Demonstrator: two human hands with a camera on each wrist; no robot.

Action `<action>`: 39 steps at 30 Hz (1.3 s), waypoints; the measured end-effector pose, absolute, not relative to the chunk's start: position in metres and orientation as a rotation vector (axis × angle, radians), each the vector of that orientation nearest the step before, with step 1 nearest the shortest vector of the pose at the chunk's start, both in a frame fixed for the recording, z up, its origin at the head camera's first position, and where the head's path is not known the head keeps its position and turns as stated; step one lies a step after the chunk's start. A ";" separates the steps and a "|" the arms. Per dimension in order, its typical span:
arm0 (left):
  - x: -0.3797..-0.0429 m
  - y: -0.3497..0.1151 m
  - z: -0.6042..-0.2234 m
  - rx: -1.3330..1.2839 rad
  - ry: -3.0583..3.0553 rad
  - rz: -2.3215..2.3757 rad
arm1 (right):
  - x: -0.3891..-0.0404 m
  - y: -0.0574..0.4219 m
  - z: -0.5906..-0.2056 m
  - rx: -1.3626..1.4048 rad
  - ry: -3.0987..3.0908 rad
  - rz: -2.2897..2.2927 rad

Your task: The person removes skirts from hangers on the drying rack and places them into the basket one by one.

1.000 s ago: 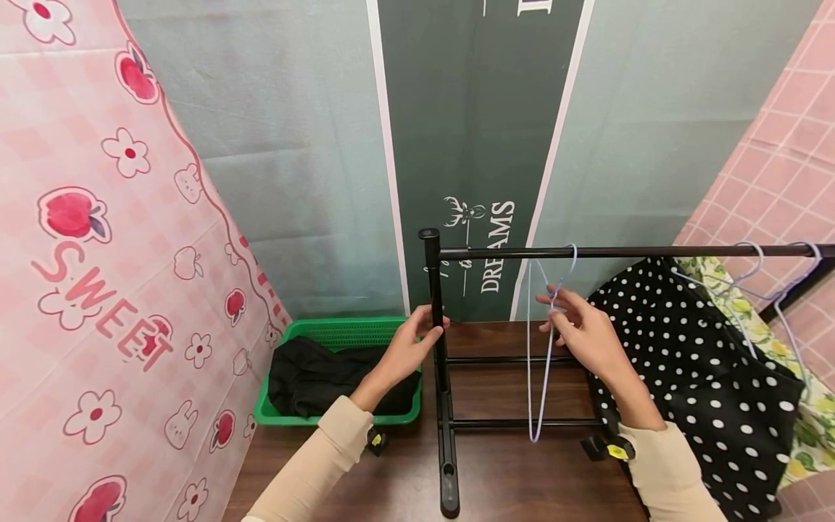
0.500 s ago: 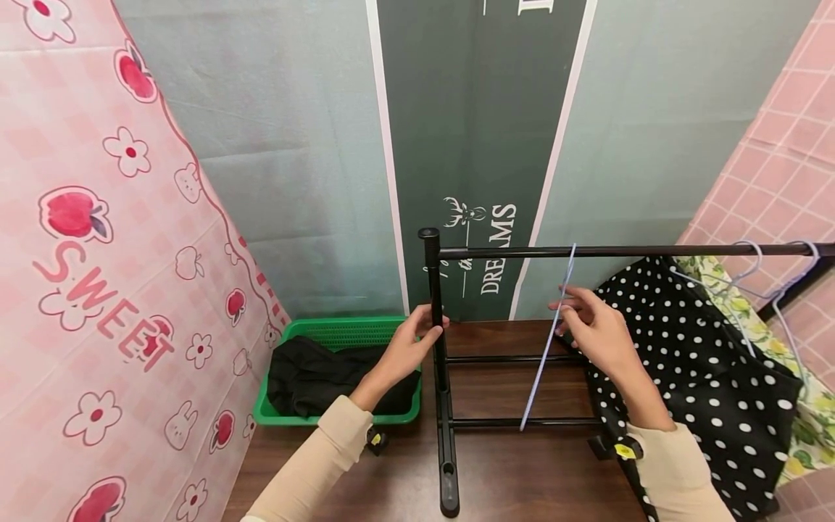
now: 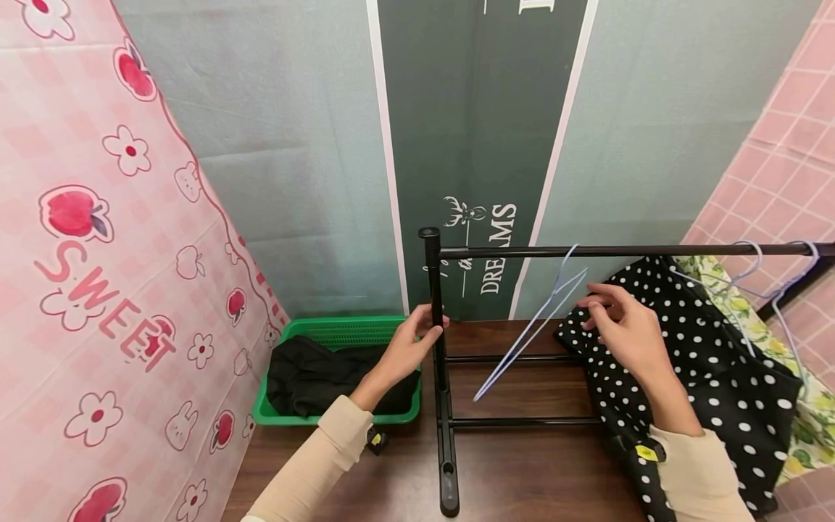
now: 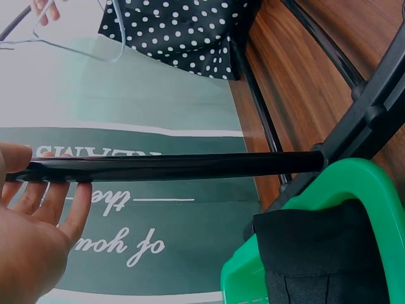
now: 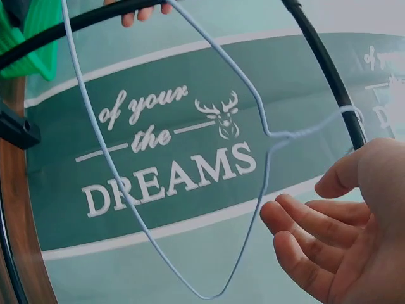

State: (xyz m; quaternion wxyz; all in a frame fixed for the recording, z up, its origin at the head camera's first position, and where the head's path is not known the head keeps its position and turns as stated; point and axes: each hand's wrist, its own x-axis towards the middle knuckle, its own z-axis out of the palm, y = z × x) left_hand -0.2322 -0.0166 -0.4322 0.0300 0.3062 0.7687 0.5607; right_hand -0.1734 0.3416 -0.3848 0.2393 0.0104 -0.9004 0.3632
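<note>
Lying in the green plastic basket (image 3: 346, 333), a crumpled black garment (image 3: 306, 377) sits at the left, unmoved over the last second. Next to it, the left hand (image 3: 412, 339) keeps its hold on the rack's black upright post (image 3: 435, 286), thumb on one side and fingers wrapped on the other, probably to steady the frame. Further right, the lavender wire hanger (image 3: 515, 348) has changed most: a second ago the right fingers were at its neck, and now it dangles by its hook from the black rail (image 3: 652, 251), turned about that hook so that its far end points toward the post. It carries no garment. The right hand (image 3: 626, 330) has drawn back to the right, fingers loosely bent and parted, holding nothing, just beside the wire with a gap showing in the head view. That suggests the rail alone bears the hanger, so this placement looks finished, though the hanger may not have settled. Beyond the hand are a black polka-dot garment (image 3: 711, 384), two more wire hangers (image 3: 760, 255) on the rail, and a lemon-print cloth (image 3: 809, 428) at the right edge.
</note>
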 end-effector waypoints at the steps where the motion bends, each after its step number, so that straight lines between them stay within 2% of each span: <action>1: -0.232 -0.016 -0.432 0.941 2.370 1.729 | -0.173 0.345 -0.384 0.023 -2.450 0.979; 7: -0.234 -0.015 -0.433 0.928 2.371 1.740 | -0.171 0.367 -0.377 -0.063 -2.369 0.865; 24: -0.237 -0.009 -0.434 0.928 2.365 1.783 | -0.171 0.423 -0.379 -0.619 -1.966 0.718; 30: -0.238 -0.008 -0.434 0.936 2.377 1.776 | -0.169 0.442 -0.381 -0.859 -2.134 0.828; 39: -0.246 -0.003 -0.447 0.883 2.383 1.823 | -0.173 0.463 -0.381 -0.892 -2.374 0.841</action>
